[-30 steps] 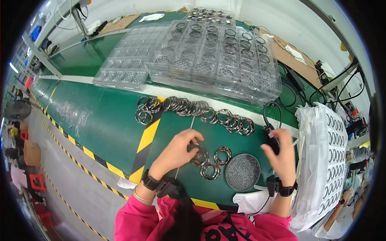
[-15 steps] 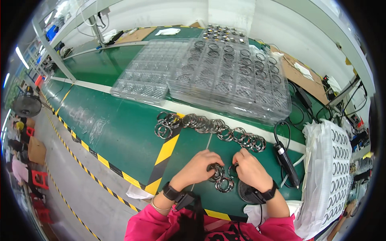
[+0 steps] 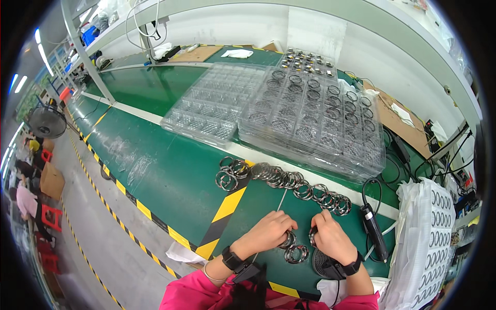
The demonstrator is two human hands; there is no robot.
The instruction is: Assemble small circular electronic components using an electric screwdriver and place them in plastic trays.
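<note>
My right hand point(image 3: 333, 236) is closed, pinching a black ring point(image 3: 312, 235) held on edge. Close to it on the left, my left hand point(image 3: 267, 231) has its fingertips pressed together; what they hold, if anything, is hidden. Several black rings point(image 3: 289, 239) lie partly under those fingers, and another small pile of black rings point(image 3: 296, 253) rests on the green table point(image 3: 170, 188) just nearer me. Beyond both hands, a long row of overlapping black rings point(image 3: 274, 176) runs across the table, with a loose cluster point(image 3: 226, 180) at its left end.
Clear plastic trays point(image 3: 310, 121) holding rings are stacked at the back, beside clear trays point(image 3: 209, 106) without visible rings. A black cylindrical corded tool point(image 3: 375, 233) lies right of my hands. White sheets point(image 3: 419, 243) with rings stand farther right. A dark round disc point(image 3: 324, 262) sits by my right wrist.
The whole view has shifted, so the table appears farther right and lower. My left fingers have risen off the near rings somewhat and drawn together; my right hand still holds a ring.
</note>
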